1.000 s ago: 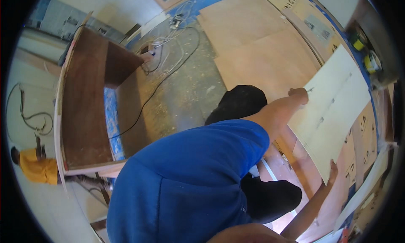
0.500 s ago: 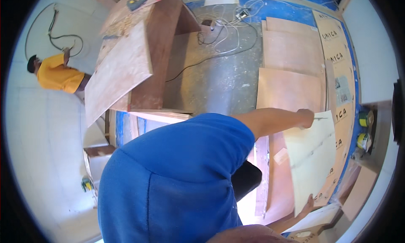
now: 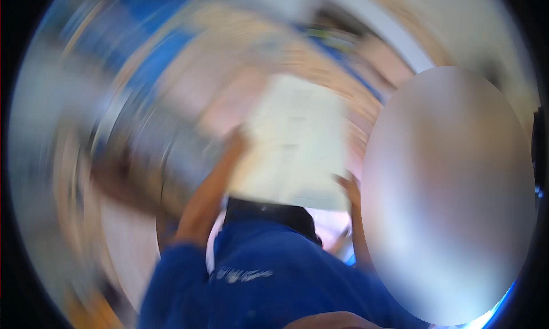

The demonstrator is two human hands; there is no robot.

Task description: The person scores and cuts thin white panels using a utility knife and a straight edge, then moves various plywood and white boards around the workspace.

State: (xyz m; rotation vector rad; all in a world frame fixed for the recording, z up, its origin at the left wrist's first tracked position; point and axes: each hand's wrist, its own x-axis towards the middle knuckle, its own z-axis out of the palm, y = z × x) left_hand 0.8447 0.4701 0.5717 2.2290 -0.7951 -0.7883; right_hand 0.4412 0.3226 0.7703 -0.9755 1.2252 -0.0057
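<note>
A pale, cream-coloured flat panel (image 3: 297,140) with faint dark marks down its middle is in front of my body. My left hand (image 3: 239,139) is at its left edge, smeared by motion, and appears to grip that edge. At the lower right edge, my right hand (image 3: 349,187) has its fingers over the panel and seems to hold it there. The thumb sides of both hands are too blurred to make out.
Blurred pinkish-brown wood sheets (image 3: 191,80) lie beyond the panel on the left. Blue floor covering (image 3: 154,9) shows at the far left. A large smooth blurred oval (image 3: 449,197) covers the right side.
My view has swung round sharply and blurred. The panel now appears closer in front of my body. My left hand has moved from its far end to its left edge.
</note>
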